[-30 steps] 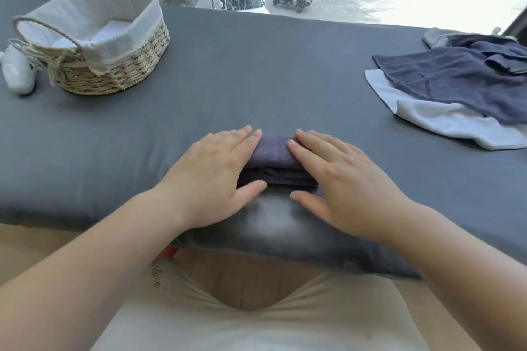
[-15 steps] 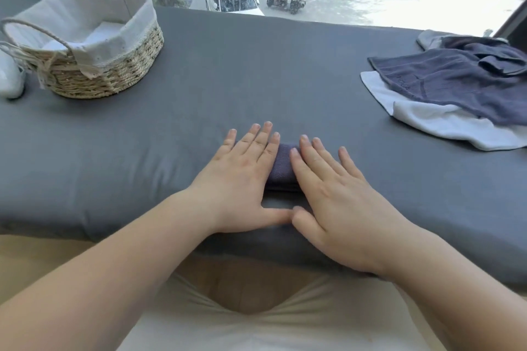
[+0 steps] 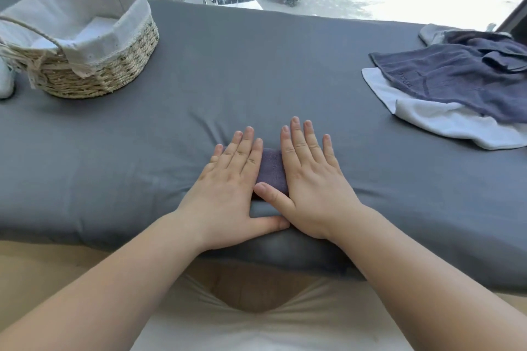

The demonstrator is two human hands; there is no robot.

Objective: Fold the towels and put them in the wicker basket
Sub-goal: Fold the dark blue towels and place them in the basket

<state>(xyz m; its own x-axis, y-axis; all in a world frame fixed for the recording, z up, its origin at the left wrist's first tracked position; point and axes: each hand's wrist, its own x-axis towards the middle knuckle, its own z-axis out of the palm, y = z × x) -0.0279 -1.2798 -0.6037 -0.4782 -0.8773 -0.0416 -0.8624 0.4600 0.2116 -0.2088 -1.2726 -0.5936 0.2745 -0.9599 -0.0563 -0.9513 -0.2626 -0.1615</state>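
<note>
Pressing down, the left hand (image 3: 228, 179) and right hand (image 3: 310, 179) now lie flat, fingers straight, on the folded purple towel (image 3: 271, 171) at frame centre, no longer cupping its ends. The fold looks finished, and the wicker basket (image 3: 114, 65) waits upper left.

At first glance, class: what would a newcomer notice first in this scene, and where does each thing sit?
The left hand and right hand lie flat side by side near the front edge of the grey padded surface, pressing a small folded purple towel. A lined wicker basket stands at the far left; a loose heap of dark blue and white towels lies at the far right.
</note>
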